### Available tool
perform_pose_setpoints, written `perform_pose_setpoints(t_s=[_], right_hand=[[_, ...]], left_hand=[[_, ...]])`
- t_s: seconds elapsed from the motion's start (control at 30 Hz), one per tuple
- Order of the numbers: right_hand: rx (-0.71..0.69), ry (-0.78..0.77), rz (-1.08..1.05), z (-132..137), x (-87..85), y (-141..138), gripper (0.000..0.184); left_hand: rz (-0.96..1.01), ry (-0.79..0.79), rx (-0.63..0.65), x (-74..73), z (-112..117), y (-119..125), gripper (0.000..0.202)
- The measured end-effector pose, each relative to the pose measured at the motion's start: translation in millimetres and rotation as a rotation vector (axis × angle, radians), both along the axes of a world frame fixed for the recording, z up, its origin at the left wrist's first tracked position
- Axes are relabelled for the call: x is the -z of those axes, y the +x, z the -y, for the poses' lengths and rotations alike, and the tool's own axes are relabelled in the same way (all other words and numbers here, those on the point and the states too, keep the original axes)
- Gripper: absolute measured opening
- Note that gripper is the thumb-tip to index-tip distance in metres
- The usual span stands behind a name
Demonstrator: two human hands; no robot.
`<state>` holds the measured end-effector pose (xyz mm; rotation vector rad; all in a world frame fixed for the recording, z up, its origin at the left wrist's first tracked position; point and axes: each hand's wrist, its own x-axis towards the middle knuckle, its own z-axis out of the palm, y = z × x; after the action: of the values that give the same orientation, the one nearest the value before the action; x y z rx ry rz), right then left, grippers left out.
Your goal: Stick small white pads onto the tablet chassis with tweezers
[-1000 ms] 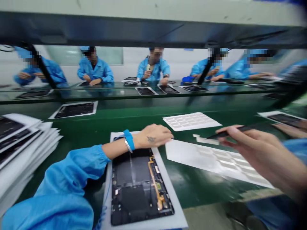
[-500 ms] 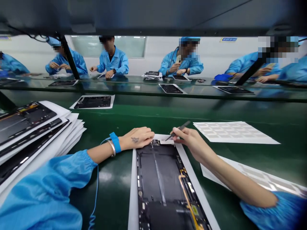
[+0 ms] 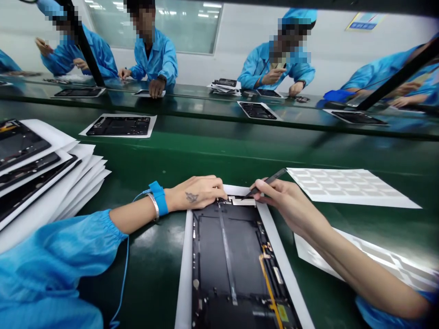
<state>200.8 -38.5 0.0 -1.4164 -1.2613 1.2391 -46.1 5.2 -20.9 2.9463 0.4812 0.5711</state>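
Observation:
An opened tablet-like device (image 3: 240,246) with dark inner parts and an orange ribbon cable lies on a white sheet (image 3: 183,278) before me. At its far end, my left hand (image 3: 199,193) rests with bent fingers pressed together; its fingertips touch the top left corner, and what they pinch, if anything, is hidden. Dark tweezers (image 3: 270,181) are held in my right hand (image 3: 286,201), closed around them like a pen. The tweezers' tip meets a pale strip (image 3: 244,201) along the device's top right edge. A blue wrist strap (image 3: 158,197) with a cord circles my left wrist.
On the left stands a stack of similar devices on white sheets (image 3: 78,178). Two sheets of pale stickers (image 3: 350,187) lie to the right. Another device (image 3: 118,125) sits farther back. Across the bench, several people in blue jackets work beyond dark slanted posts (image 3: 85,45).
My view has tilted down and shifted slightly. The pale strip at the device's top edge shows more plainly under the tweezers' tip. My left fingertips have curled lower at the corner.

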Motion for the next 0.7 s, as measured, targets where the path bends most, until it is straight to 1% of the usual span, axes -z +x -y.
perform_pose_setpoints(t_s=[0.23,0.7], right_hand=[[-0.033,-0.034,0.012,-3.8,-2.0,1.8,0.048],[-0.048,-0.049,0.036,-4.3,-5.3,1.8,0.049]], left_hand=[[-0.015,-0.009,0.004,-5.9,3.2,-0.5,0.024],[-0.046,-0.037,-0.008,-10.2,5.6,-0.1,0.025]])
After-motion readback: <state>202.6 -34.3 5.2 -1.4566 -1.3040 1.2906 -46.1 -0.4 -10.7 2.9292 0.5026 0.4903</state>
